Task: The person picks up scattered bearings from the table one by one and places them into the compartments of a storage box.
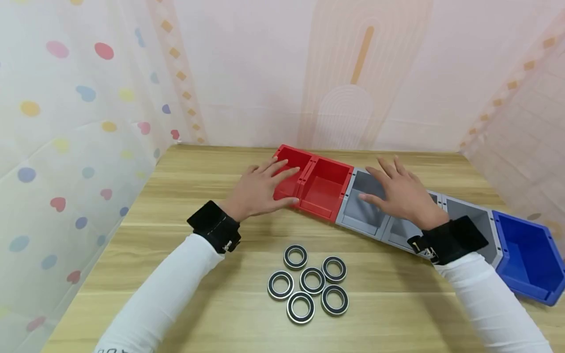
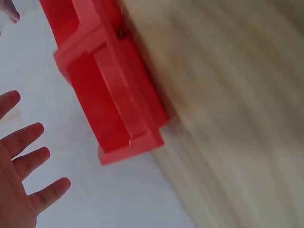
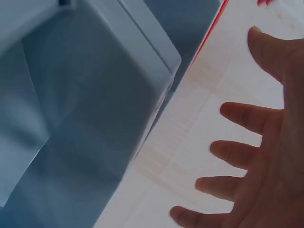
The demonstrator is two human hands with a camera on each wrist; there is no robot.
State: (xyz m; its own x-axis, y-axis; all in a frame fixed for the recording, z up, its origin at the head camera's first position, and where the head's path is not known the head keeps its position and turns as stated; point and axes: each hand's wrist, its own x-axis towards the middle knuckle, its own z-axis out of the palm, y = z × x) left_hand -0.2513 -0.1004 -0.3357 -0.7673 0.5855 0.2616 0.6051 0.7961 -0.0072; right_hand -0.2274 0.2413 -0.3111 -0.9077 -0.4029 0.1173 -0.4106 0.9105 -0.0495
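Observation:
My left hand reaches over the left end of the bin row, fingers spread, beside the leftmost red bin. It holds nothing; the left wrist view shows the spread fingers apart from the red bin. Fingers also spread, my right hand hovers above the grey bins with nothing in it. In the right wrist view a grey bin fills the left side. Several black-and-silver ball bearings lie flat in a cluster on the table, nearer to me than the bins.
A second red bin adjoins the first. At the right end of the row stands a blue bin. The wooden table ends against a patterned cloth at the back, with more cloth on both sides.

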